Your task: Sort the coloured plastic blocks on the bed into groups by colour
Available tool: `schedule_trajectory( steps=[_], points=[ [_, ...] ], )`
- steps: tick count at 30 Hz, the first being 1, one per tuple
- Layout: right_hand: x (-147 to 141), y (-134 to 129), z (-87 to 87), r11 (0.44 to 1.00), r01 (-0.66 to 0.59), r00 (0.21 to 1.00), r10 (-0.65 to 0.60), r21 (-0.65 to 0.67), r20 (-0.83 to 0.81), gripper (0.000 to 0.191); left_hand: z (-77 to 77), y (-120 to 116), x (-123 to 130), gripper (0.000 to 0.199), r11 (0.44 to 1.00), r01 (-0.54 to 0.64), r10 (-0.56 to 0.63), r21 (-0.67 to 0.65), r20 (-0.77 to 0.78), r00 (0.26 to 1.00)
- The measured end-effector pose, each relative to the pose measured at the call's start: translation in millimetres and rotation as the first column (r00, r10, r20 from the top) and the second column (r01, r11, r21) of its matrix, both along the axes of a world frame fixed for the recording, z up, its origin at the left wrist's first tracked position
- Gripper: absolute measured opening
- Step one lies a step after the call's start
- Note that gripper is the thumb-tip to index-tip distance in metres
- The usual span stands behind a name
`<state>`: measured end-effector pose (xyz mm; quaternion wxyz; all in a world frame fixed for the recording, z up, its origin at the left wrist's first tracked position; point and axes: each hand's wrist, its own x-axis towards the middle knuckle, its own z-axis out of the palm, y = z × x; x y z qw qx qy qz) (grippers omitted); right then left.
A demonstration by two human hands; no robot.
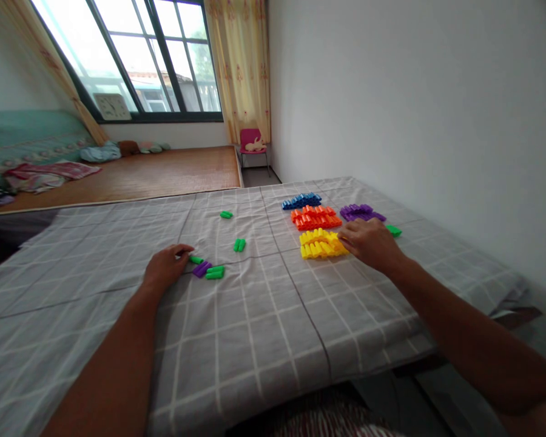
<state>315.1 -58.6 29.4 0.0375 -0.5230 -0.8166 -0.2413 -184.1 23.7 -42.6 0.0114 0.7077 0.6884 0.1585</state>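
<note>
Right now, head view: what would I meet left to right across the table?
Left hand, purple pair, farthest green pieces, middle green pieces, yellow pile, right hand.

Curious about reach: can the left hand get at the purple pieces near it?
Likely yes: the left hand is close to the purple pieces, with green pieces on either side but nothing on top.
</note>
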Motion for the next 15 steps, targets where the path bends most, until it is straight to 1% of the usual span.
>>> schedule_trajectory(
  steps=[3,5,8,10,12,14,15],
  points=[
    [-10,-4,-3.6,1.0,-0.017,1.0,0.017,0.009,0.017,0.015,-0.8,0,-1,0.039,1.0,-0.003,0.003,0.008,-0.001,1.0],
    [-11,-4,-6.7,1.0,-0.025,1.0,0.025,0.008,0.013,0.015,-1.5,-1,-1,0.038,1.0,-0.005,0.005,0.011,0.002,1.0],
    [-6,-4,-7.1,0.999,-0.044,0.997,0.045,0.006,-0.055,0.021,-2.1,0,-2,0.038,1.0,0.001,-0.001,0.008,0.014,1.0],
    [-2,-5,-0.8,0.999,-0.045,0.989,0.047,0.018,-0.143,0.028,-1.6,0,-1,0.038,1.0,0.004,-0.004,0.013,0.025,1.0],
    [-3,-5,10.5,0.999,-0.023,0.971,0.03,0.031,-0.238,0.033,-0.3,-1,1,0.037,1.0,0.008,-0.008,0.022,0.032,0.999],
    [-15,-2,23.7,0.999,-0.035,0.95,0.036,0.009,-0.309,0.035,2.0,-2,4,0.036,1.0,0.014,-0.015,0.027,0.045,0.999],
    [-26,1,29.5,0.997,-0.072,0.941,0.062,-0.019,-0.332,0.035,3.1,-3,5,0.036,0.999,0.017,-0.019,0.026,0.055,0.998]
  ],
)
